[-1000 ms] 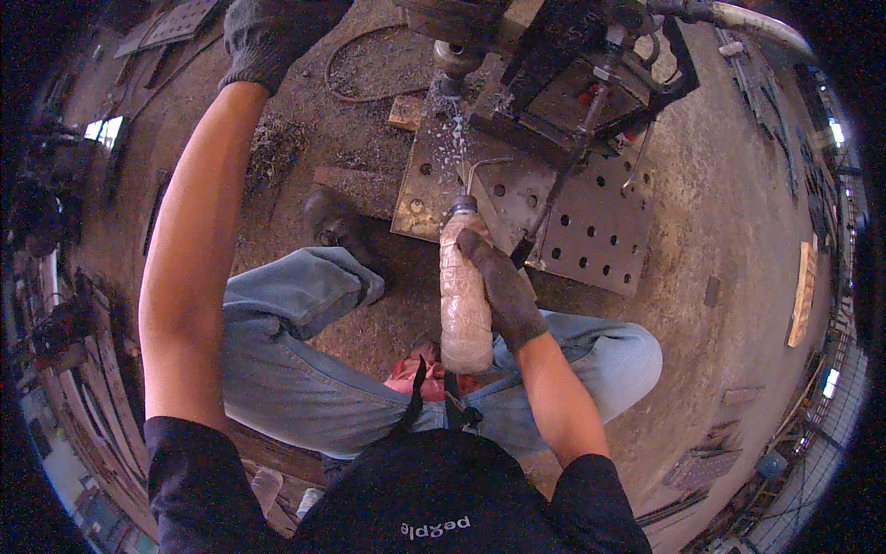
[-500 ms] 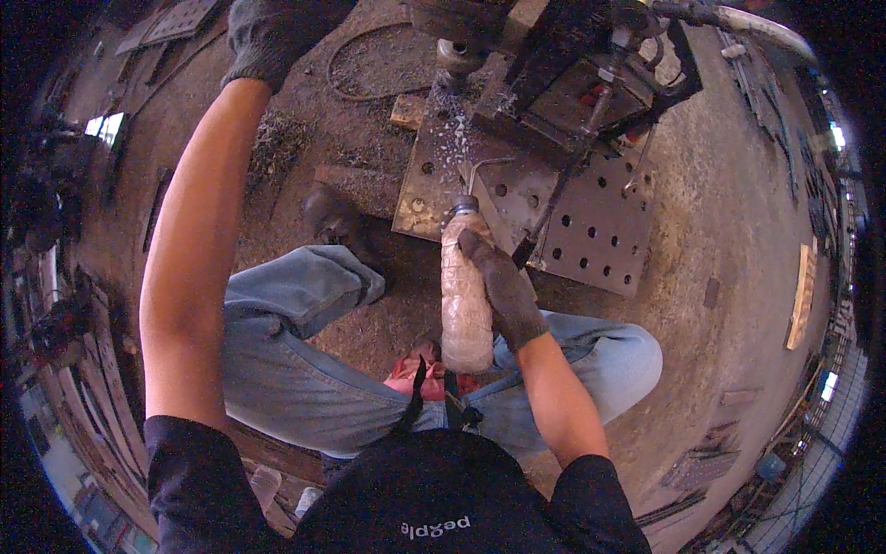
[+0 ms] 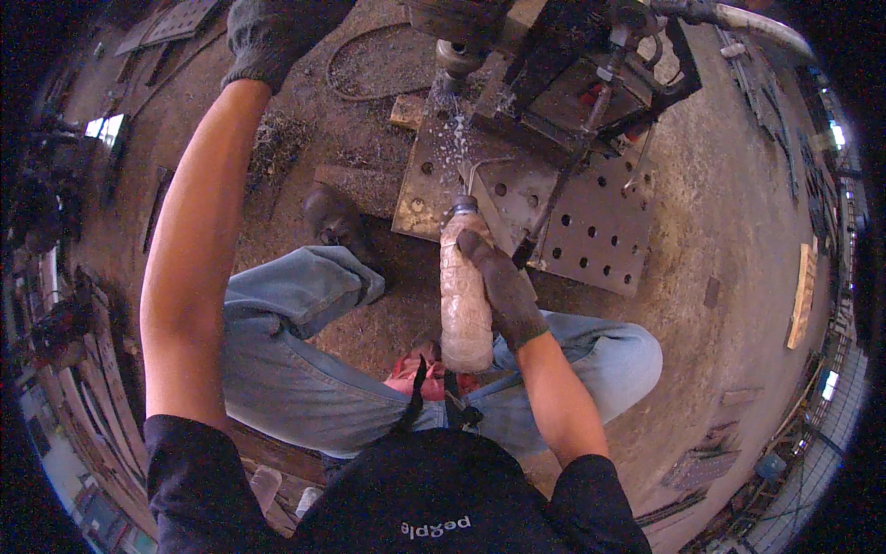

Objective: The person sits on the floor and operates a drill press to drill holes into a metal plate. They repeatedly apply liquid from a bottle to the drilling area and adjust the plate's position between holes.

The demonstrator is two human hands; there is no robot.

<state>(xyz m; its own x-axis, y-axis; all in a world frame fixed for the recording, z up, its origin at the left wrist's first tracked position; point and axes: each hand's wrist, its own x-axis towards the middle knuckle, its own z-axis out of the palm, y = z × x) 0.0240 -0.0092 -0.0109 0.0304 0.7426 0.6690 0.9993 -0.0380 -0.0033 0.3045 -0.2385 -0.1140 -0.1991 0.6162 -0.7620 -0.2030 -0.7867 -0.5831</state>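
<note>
My right hand (image 3: 503,284), in a dark work glove, is wrapped round a plastic bottle (image 3: 466,305) of cloudy, pale brownish liquid. Its dark cap points away from me, toward the round spindle end (image 3: 457,57) of a machine. Whitish droplets (image 3: 455,148) are scattered between the cap and the spindle, over a steel plate (image 3: 591,242) full of holes. A thin bent metal piece (image 3: 480,169) shows just beyond the cap. Gloved as well, my left hand (image 3: 272,37) is raised at the upper edge; its fingers are hidden in shadow and by the frame edge.
Dark machine parts (image 3: 572,92) stand over the far side of the plate. A wooden block (image 3: 406,112) lies at its left edge, near a looped cable (image 3: 369,92). Metal shavings (image 3: 272,152) litter the floor. A boot (image 3: 332,214) stands left of the plate.
The spray of whitish droplets beyond the bottle cap has shifted and spread a little. Both hands and the bottle hold almost the same place.
</note>
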